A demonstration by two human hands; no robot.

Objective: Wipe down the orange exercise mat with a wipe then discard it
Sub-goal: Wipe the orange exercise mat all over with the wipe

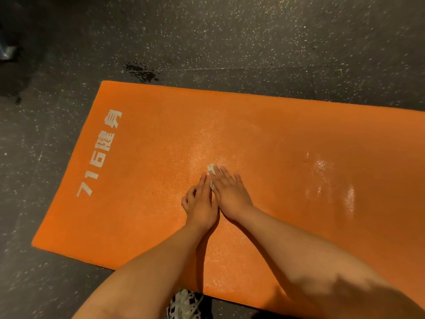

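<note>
An orange exercise mat (287, 134) with white printed characters near its left end lies flat on the dark floor. A small white wipe (211, 168) sits on the mat near its middle, mostly covered. My right hand (230, 194) lies flat with straight fingers pressing on the wipe. My left hand (200, 203) is beside it, touching it, its forefinger stretched along the wipe's left edge and the other fingers curled on the mat. Wet, shiny patches show on the mat to the right of my hands.
Dark speckled rubber flooring (230, 38) surrounds the mat. A dark wet stain (141, 71) marks the floor just beyond the mat's far edge. A black-and-white shoe (186, 305) is at the mat's near edge. A dim object (7, 51) sits at far left.
</note>
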